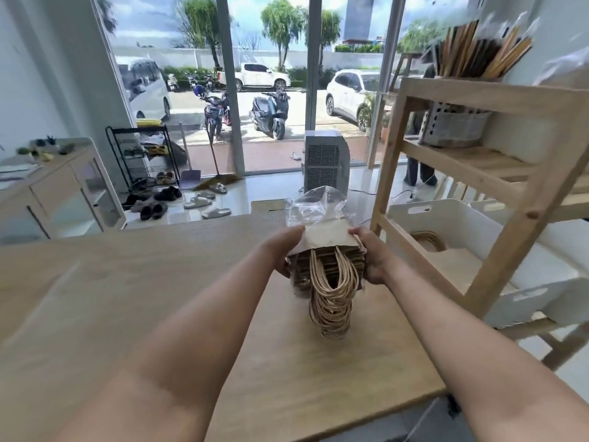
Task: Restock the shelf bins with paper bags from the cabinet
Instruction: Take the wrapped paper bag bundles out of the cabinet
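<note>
Forearms out: our left hand [283, 250] and right hand [374, 255] clamp the paper bags [328, 260] stack; white bin [459, 224] lies right, nearer our right hand.

Daylight floods through tall windows [271, 81] onto a glossy white floor [255, 193], beside a shoe rack [141, 154].

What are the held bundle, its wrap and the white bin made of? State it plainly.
Bundle of bags: brown kraft paper, matte, with twisted paper-cord handles. Wrap: thin clear plastic film, glossy and crinkled. White bin: apparently moulded plastic, smooth, with a cut-out handle slot. Left hand and right hand grip the bundle.
</note>
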Tool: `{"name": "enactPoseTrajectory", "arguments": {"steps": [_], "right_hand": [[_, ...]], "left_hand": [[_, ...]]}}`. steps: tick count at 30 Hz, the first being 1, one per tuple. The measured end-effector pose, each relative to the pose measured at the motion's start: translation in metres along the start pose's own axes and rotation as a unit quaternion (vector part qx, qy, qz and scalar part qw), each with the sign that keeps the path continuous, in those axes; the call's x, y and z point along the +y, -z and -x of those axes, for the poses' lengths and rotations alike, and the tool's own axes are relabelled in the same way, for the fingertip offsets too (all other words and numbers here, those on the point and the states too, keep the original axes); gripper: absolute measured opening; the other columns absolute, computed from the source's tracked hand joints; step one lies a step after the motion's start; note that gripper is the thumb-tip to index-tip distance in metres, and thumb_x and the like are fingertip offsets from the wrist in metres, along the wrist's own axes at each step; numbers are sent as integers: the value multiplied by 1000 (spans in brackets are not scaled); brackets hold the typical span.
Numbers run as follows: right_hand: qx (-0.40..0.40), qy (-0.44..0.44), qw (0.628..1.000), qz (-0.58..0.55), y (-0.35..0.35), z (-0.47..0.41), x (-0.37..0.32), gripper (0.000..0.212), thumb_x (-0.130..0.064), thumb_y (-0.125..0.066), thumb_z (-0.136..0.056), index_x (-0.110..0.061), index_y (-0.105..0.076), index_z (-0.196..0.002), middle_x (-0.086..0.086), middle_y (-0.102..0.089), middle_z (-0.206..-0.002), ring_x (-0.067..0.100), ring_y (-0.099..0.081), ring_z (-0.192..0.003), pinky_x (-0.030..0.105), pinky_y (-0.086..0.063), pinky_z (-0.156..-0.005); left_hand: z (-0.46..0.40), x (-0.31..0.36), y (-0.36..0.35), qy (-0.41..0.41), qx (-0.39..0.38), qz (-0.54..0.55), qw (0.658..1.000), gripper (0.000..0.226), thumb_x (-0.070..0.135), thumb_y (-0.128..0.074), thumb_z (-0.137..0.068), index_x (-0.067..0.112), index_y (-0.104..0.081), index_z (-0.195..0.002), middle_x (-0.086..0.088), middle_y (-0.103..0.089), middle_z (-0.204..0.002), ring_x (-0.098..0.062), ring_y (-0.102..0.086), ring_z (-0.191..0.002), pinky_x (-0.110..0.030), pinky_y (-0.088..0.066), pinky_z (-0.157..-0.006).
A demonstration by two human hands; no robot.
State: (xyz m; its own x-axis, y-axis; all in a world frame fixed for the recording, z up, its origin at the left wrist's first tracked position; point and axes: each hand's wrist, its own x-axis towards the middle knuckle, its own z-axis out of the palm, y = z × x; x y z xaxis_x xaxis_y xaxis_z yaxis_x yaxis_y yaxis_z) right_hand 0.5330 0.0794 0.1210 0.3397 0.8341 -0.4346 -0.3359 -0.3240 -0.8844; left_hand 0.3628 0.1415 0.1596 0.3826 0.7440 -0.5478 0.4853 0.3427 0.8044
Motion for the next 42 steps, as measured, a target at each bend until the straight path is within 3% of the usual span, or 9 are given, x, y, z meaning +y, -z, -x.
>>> {"name": "enactPoseTrajectory", "arguments": {"steps": [5, 8, 11, 16, 20, 23, 31, 34, 42], "right_hand": [[24, -20, 999, 27, -3, -35, 6, 26, -28, -57, -82, -14, -56, -105, 8, -60, -70, 21, -60, -53, 23, -51, -54], [30, -15, 998, 51, -2, -46, 10, 33, -37, -61, -69, -19, -58, -96, 9, -58, -82, 27, -58, -83, 38, -46, -84], [17, 3, 996, 82, 20, -89, 21, 56, -50, -74, -44, -27, -65, -94, 4, -54, -97, 27, -47, -109, 45, -34, -99], [24, 23, 997, 70, 6, -30, 14, 59, -49, -70, -58, -24, -61, -111, 5, -65, -113, 22, -59, -107, 34, -44, -97], [31, 56, 995, 81, 7, 12, 17, 56, -39, -62, -85, -22, -48, -136, -5, -50, -129, 14, -39, -131, 36, -24, -116], [46, 72, 992, 94, 12, 36, 23, 52, -36, -60, -89, -21, -47, -137, -1, -45, -144, 17, -35, -137, 36, -25, -112], [29, 61, 991, 119, 18, 107, 50, 22, -22, -51, -93, -15, -61, -111, 5, -60, -126, 20, -56, -114, 34, -40, -97], [7, 49, 989, 143, 18, 127, 57, 10, -19, -48, -91, -17, -58, -89, 3, -63, -101, 15, -59, -82, 34, -45, -86], [-96, -57, 949, 295, 17, 165, 101, 10, -24, -53, -92, -17, -61, -91, 0, -66, -90, 17, -62, -82, 31, -49, -74]], "left_hand": [[-42, -8, 1, 36, -12, 7, 999, 46, 42, -35, -99, 11, -42, -132, -15, -48, -127, -38, -52, -119, -56, -42, -101], [-49, -8, 0, 46, -19, -20, 999, 30, 29, -34, -99, 10, -48, -81, -10, -49, -80, -28, -55, -72, -50, -47, -94], [-46, -7, 1, 31, -4, -52, 998, 26, 18, -40, -96, 12, -46, -72, -8, -49, -72, -25, -50, -61, -46, -54, -82], [-41, -19, 2, 25, 25, 21, 999, 50, 41, -33, -99, 7, -41, -134, -17, -43, -138, -41, -43, -129, -48, -44, -95], [-11, -25, 2, 6, 92, 34, 995, 55, 41, -33, -100, 6, -32, -143, -17, -36, -146, -36, -44, -126, -44, -46, -85], [16, -38, -1, -7, 123, -3, 992, 54, 38, -30, -100, 7, -29, -145, -17, -36, -147, -31, -46, -108, -44, -45, -89], [98, -75, -13, -1, 109, -143, 984, 53, 38, -28, -102, 9, -29, -147, -13, -38, -149, -35, -49, -124, -45, -44, -99], [116, -84, -12, 30, 33, -202, 978, 47, 31, -28, -102, 9, -39, -142, -11, -49, -140, -28, -54, -105, -41, -44, -96], [161, -129, -22, 164, -194, -349, 902, 23, 27, -46, -100, 15, -59, -114, -5, -63, -102, -26, -61, -96, -56, -43, -100]]}}
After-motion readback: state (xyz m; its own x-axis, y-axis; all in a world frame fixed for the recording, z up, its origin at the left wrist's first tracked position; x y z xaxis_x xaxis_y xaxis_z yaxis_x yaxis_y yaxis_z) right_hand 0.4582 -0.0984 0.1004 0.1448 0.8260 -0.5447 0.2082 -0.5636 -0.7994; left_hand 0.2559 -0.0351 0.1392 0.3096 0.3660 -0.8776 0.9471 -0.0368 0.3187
